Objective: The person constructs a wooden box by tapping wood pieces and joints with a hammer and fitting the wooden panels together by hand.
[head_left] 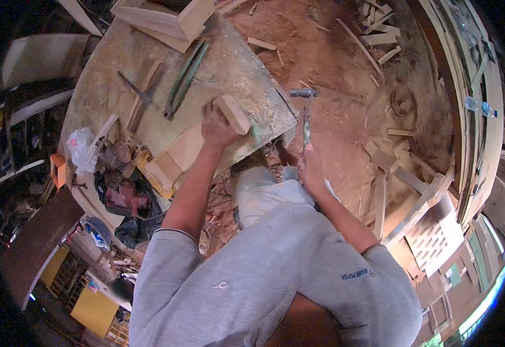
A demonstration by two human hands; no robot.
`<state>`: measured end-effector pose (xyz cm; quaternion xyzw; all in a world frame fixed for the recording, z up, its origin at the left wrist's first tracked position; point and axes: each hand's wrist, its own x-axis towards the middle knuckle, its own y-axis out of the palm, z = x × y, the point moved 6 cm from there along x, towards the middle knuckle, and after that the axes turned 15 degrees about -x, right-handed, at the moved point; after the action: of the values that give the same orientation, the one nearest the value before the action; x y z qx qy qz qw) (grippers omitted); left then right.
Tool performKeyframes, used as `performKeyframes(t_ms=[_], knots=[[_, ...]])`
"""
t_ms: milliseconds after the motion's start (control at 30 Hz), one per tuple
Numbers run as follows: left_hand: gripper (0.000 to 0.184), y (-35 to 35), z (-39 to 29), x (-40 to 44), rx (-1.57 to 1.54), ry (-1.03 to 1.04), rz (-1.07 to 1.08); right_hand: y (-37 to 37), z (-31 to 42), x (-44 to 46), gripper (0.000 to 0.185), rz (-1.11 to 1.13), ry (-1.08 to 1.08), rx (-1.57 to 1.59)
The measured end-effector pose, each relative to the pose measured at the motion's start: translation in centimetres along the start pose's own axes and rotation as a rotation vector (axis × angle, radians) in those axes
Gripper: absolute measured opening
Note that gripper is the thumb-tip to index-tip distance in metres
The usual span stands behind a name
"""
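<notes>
1. Wearing a grey shirt [252, 260] and pale dusty trousers [272, 199], the person bends over, filling the bottom of the frame.
2. The right hand [313, 169], right of centre, is closed round the handle of a hammer [307, 124]; its metal head points up the frame, over the floor and clear of the table.
3. The left hand [220, 126], near the centre, has its fingers wrapped over a short wooden block [233, 114] at the table's right side, close to the edge.
4. Just below that hand, a flat pale board [186, 147] lies slanting towards a yellow tool [158, 180], partly covered by other pieces.
5. Over at the left edge of the worktable [223, 61] I see a white plastic bag [80, 149], and lower down a dark bag [126, 222] with something reddish [128, 196] in it.
6. Higher on the tabletop, a long green two-armed tool [184, 81] lies near a narrow wooden strip [144, 98], which a thin dark tool [132, 84] crosses.
7. At the upper left, a boxy wooden piece [160, 22] sits on the table's far end.
8. Beyond, reddish floor [333, 130] carries offcuts [379, 37] at the upper right; long planks [466, 133] line the right side, with a clear bottle [481, 106] by them.
</notes>
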<state>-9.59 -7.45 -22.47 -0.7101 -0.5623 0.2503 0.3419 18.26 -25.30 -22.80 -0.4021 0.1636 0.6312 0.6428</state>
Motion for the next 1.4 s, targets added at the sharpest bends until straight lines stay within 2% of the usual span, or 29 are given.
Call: performKeyframes(t_ms=[67,133,200,267,333,367,400,500,533,600,667,700,767,800,867,967,1067,1167,1233,1300,1367,1400], knots=[[0.085,-1.1,-1.5,0.4,-0.053,-0.044,-0.008,2.2,-2.5,0.8,0.052,-0.026,-0.228,-0.201],[0.084,-1.2,-1.7,0.4,-0.013,-0.027,0.002,2.7,-1.0,0.5,0.051,0.081,-0.282,-0.224],[0.083,-1.0,-0.9,0.3,0.000,-0.040,0.002,1.5,0.1,0.0,0.049,0.254,-0.099,-0.015],[0.083,-0.1,0.8,-0.2,-0.018,-0.083,-0.007,0.4,1.0,-0.8,0.051,0.101,0.085,0.059],[0.083,-0.1,0.7,-0.4,-0.004,-0.054,0.002,0.6,0.5,-0.6,0.052,-0.031,-0.065,-0.040],[0.083,0.0,0.5,-0.1,0.000,-0.035,0.002,1.9,-0.8,0.0,0.053,-0.084,-0.309,-0.179],[0.083,0.4,0.7,0.2,0.010,-0.024,0.009,2.1,1.1,-0.2,0.053,-0.134,-0.556,-0.324],[0.083,0.9,1.6,-0.1,0.044,0.011,0.042,1.8,0.6,-0.2,0.053,0.182,-0.114,-0.175],[0.083,1.0,1.8,-0.3,0.051,0.030,0.052,0.7,2.2,-0.7,0.052,0.209,-0.056,-0.156],[0.084,0.6,1.6,-0.3,0.054,0.018,0.059,1.1,0.8,-0.6,0.051,0.017,0.012,0.003],[0.085,-0.2,0.0,0.2,0.038,-0.043,0.048,2.1,-0.2,-0.8,0.050,-0.024,-0.062,-0.029],[0.085,0.0,-0.2,0.3,0.068,0.010,0.050,2.8,0.3,-0.8,0.050,0.038,-0.172,-0.143],[0.085,0.2,0.1,0.0,0.137,0.106,0.051,3.1,0.1,-0.5,0.050,0.136,-0.254,-0.227],[0.084,0.5,0.7,-0.1,0.125,0.103,0.055,2.3,0.3,-0.1,0.049,0.167,-0.225,-0.194],[0.083,1.0,1.9,-0.6,0.104,0.086,0.066,0.7,4.2,-1.2,0.048,0.105,-0.138,-0.163],[0.084,0.2,0.7,-0.4,0.074,0.010,-0.001,2.2,0.2,0.1,0.048,-0.432,-0.605,-0.485],[0.087,-0.5,-0.3,-0.1,0.074,0.072,0.013,3.1,0.8,0.3,0.046,0.031,-0.374,-0.426],[0.087,-0.8,0.0,-0.2,-0.047,-0.101,0.061,1.2,1.0,0.6,0.048,0.061,-0.115,-0.229],[0.086,-0.2,1.0,-0.5,0.047,-0.029,0.071,1.4,0.9,0.1,0.050,0.010,0.041,-0.047],[0.086,0.0,1.0,-0.5,0.039,0.005,0.040,2.2,0.9,-0.6,0.050,0.006,-0.050,-0.114],[0.087,-0.9,0.0,-0.4,-0.059,-0.019,-0.048,4.2,0.4,-0.4,0.051,0.098,-0.391,-0.461],[0.086,-1.1,-0.4,-0.2,-0.066,-0.024,-0.026,4.0,-0.4,0.0,0.047,0.059,-0.367,-0.410]])
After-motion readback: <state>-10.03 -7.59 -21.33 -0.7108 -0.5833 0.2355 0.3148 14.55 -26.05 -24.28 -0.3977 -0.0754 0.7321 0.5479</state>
